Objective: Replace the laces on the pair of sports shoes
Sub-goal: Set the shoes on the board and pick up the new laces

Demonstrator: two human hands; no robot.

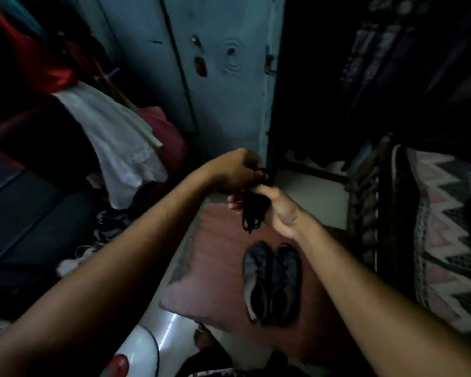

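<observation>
Where light permits reading: blue-grey door (223, 85) upper centre; reddish mat (215, 262) on floor, lower centre. Pair of dark sports shoes (272, 281) side by side on mat, toes toward the top of the frame. Left hand (234, 170) and right hand (272, 210) at frame centre, both grips clenched round bundle of black laces (252, 213), loops hanging above shoes.

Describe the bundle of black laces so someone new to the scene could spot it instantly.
Start at the reddish mat on the floor, where a pair of dark sports shoes sits side by side. Above them, both hands meet in mid-air; the black laces hang in a looped bundle from the right hand, with the left hand gripping the top. It is the only thin, dangling item.
</observation>
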